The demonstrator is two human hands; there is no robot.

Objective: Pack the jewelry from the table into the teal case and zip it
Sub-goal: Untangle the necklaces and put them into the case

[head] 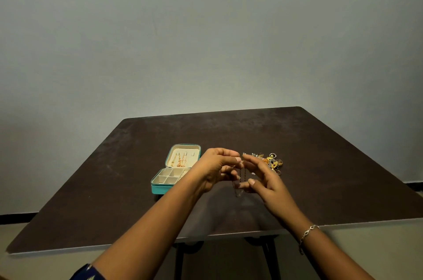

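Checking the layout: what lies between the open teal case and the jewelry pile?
In the head view, both hands sit there, holding a thin chain.

You have the case (175,171) lying open on the table (320,165), left of frame centre, its lid laid back behind the tray of compartments. The jewelry pile (269,161) sits right of centre. Between them your left hand (216,168) and right hand (263,182) meet above the tabletop, a chain (239,182) hanging between the two.

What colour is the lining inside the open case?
Cream, or off-white, inside the teal case, on both its lid and its compartments; the head view shows it.
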